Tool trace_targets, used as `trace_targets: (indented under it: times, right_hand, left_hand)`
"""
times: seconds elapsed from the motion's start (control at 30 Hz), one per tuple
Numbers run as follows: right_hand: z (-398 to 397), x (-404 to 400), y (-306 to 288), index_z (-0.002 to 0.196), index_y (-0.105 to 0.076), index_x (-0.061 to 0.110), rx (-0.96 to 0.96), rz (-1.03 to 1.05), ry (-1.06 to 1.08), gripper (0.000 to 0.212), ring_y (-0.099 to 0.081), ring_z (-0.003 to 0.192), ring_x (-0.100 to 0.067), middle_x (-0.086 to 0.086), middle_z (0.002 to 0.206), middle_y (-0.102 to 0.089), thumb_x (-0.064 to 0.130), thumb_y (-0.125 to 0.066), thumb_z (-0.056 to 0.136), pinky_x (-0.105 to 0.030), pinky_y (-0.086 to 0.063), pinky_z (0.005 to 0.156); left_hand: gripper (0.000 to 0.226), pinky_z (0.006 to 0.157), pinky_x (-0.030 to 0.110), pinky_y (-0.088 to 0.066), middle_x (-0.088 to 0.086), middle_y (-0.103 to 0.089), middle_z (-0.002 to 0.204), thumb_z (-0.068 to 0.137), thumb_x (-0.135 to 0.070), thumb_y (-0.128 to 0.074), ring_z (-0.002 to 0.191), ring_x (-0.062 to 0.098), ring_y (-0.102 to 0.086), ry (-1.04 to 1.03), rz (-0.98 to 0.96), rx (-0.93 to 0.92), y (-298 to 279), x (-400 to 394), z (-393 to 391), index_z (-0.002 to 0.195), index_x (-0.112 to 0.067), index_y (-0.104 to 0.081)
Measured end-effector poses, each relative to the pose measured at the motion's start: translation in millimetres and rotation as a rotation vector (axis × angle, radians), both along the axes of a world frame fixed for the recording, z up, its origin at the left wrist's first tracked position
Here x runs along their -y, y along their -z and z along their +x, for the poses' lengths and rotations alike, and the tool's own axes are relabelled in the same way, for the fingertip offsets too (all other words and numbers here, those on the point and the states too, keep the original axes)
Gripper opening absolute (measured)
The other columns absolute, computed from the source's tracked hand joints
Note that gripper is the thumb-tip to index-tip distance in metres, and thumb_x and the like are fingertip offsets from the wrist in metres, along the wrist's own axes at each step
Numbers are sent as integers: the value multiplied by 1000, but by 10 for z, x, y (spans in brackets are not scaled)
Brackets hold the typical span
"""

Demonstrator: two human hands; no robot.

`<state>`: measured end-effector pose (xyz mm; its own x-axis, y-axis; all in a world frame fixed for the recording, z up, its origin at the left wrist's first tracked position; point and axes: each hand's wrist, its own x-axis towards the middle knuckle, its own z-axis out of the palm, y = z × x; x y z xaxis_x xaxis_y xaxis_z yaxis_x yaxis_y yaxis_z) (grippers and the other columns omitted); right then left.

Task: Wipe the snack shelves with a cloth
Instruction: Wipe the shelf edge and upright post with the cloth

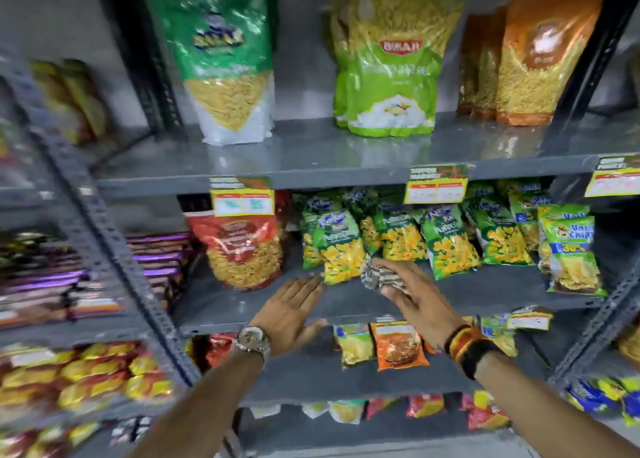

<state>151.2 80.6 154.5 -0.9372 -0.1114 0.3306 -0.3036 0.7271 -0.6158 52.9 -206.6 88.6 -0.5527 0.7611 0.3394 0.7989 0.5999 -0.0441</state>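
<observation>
- While the right hand [420, 293] bunches a checked cloth [377, 276] in curled fingers, just in front of the puffcorn packets [341, 250], keep it pressed flat to the grey shelf [221, 305].
- Left hand [289, 310] lies open and empty, fingers spread; it could nudge packets aside.
- Likely best: wipe along the bare front strip, 1 pass.

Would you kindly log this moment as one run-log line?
phase: wiping middle shelf | right hand: holds bunched cloth by puffcorn packets | left hand: open, flat, on shelf edge
</observation>
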Motion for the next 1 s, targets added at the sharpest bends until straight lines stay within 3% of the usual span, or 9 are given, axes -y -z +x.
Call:
trace_targets:
  times: [0.13, 0.27, 0.5, 0.6, 0.77, 0.9, 1.0]
  right_hand:
    - [61, 871, -706, 139, -43, 41, -192, -36, -69, 46, -49, 124, -8, 8, 131, -51, 27, -54, 97, -35, -40, 107]
    - [-58, 1565, -1418, 141, -44, 34, -366, -22, -87, 46, -50, 125, -9, 5, 131, -52, 23, -54, 97, -27, -38, 105]
    - [-869, 2409, -2332, 138, -44, 38, -437, 81, -50, 44, -51, 121, -19, 1, 133, -54, 28, -54, 97, -35, -40, 105]
    - [-1280, 2664, -2516, 140, -44, 36, -398, 141, -40, 45, -48, 129, -24, -1, 141, -53, 32, -54, 95, -40, -37, 109]
    - [-1889, 3057, -2563, 138, -41, 39, -354, 254, 5, 45, -50, 122, -27, -4, 133, -54, 28, -51, 96, -48, -39, 106]
    - [-2400, 3277, -2455, 143, -38, 35, -348, 338, -31, 50, -51, 120, -30, -9, 130, -54, 21, -47, 96, -49, -41, 105]
    - [-2815, 3442, -2406, 144, -36, 35, -337, 395, -56, 54, -50, 121, -33, -9, 132, -52, 18, -47, 94, -50, -41, 102]
  left_hand:
    - [65, 120, 48, -29, 11, -36, 162, 104, -49, -40, 148, 32, -34, 43, 52, -86, -728, 858, 155, 155, -8, -35]
    - [63, 122, 45, -26, 17, -42, 157, 101, -42, -46, 143, 35, -40, 38, 64, -269, -1371, 1704, 230, 150, -4, -41]
    - [59, 120, 42, -22, 16, -46, 154, 101, -42, -45, 141, 35, -41, -170, 131, -530, -2646, 2624, -86, 146, -4, -48]
    - [60, 121, 45, -22, 16, -45, 155, 101, -44, -42, 144, 35, -38, -240, 74, -580, -3045, 2737, -361, 146, -5, -48]
    - [63, 125, 51, -15, 16, -28, 165, 103, -46, -37, 154, 32, -19, -303, -91, -706, -3421, 2846, -853, 151, -6, -43]
    - [70, 126, 53, -9, 14, -9, 170, 104, -47, -37, 157, 30, -2, -344, -146, -822, -3439, 2948, -1183, 160, -7, -24]
    - [74, 125, 55, -10, 12, -4, 170, 103, -44, -39, 157, 29, 0, -356, -132, -901, -3371, 2961, -1316, 162, -9, -11]
